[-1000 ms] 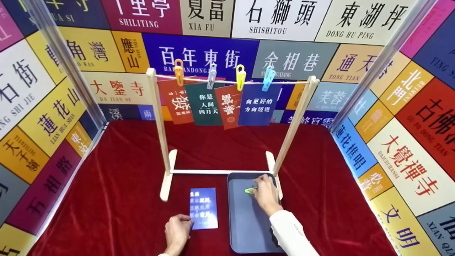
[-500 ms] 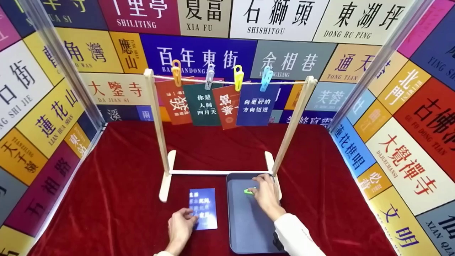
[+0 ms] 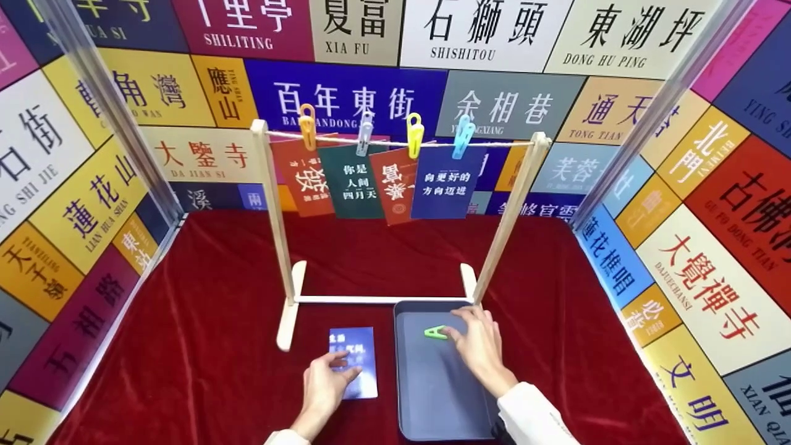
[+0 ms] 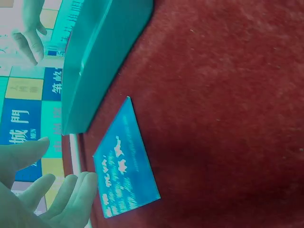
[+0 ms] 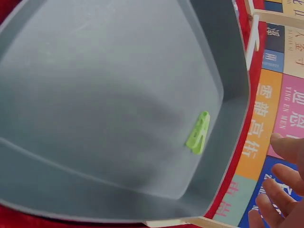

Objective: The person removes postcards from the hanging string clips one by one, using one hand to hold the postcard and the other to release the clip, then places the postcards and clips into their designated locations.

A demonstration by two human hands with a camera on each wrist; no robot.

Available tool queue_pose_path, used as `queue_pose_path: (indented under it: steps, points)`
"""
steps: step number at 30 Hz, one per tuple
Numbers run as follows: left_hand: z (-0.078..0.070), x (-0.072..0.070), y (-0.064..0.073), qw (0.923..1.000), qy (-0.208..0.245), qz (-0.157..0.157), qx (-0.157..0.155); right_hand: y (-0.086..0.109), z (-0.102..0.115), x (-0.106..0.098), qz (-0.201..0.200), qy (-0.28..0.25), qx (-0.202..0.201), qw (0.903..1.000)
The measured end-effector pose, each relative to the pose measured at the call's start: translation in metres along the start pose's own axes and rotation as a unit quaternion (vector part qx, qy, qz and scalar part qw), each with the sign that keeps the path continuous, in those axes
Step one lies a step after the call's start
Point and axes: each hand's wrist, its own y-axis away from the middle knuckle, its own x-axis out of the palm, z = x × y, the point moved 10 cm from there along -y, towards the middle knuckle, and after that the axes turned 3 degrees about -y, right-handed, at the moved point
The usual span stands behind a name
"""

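Maybe the tray (image 3: 429, 392) stops the green clip (image 3: 435, 332) getting lost. The right hand (image 3: 482, 347) near it and left hand (image 3: 326, 381) by the blue card (image 3: 366, 371) hold nothing, fingers apart.

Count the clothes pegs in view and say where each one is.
5. Left to right in the head view, an orange peg, a pale grey peg, a yellow peg and a blue peg are clipped on the string; a green peg lies in the tray.
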Motion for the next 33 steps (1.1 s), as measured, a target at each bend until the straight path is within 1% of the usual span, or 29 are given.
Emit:
queue_pose_path:
  steps: [3, 8, 10, 14, 17, 20, 26, 30, 33]
  points:
    - [-0.009, 0.000, -0.001, 0.9999, 0.009, 0.011, 0.009, -0.002, 0.004, -0.008, -0.010, 0.001, -0.008, 0.9999]
    - [-0.026, -0.002, -0.003, 0.9988, 0.023, 0.022, 0.036, -0.005, 0.014, -0.020, -0.026, 0.003, -0.032, 0.9991]
    - [-0.033, -0.003, -0.004, 0.9980, 0.031, 0.026, 0.048, -0.006, 0.017, -0.025, -0.030, 0.001, -0.034, 0.9990]
    - [-0.047, -0.004, -0.005, 0.9968, 0.039, 0.034, 0.060, -0.009, 0.025, -0.036, -0.041, -0.006, -0.043, 0.9982]
    - [-0.056, -0.005, -0.006, 0.9967, 0.034, 0.037, 0.064, -0.011, 0.033, -0.047, -0.056, -0.011, -0.062, 0.9964]
    - [-0.066, -0.007, -0.006, 0.9965, 0.026, 0.038, 0.070, -0.013, 0.043, -0.059, -0.079, -0.015, -0.088, 0.9929]
    - [-0.087, -0.013, -0.006, 0.9951, 0.030, 0.032, 0.088, -0.017, 0.057, -0.083, -0.126, -0.029, -0.131, 0.9829]
    - [-0.100, -0.018, -0.007, 0.9937, 0.037, 0.027, 0.102, -0.021, 0.067, -0.098, -0.143, -0.036, -0.158, 0.9764]
    - [-0.109, -0.020, -0.007, 0.9929, 0.048, 0.027, 0.106, -0.023, 0.076, -0.108, -0.152, -0.041, -0.182, 0.9707]
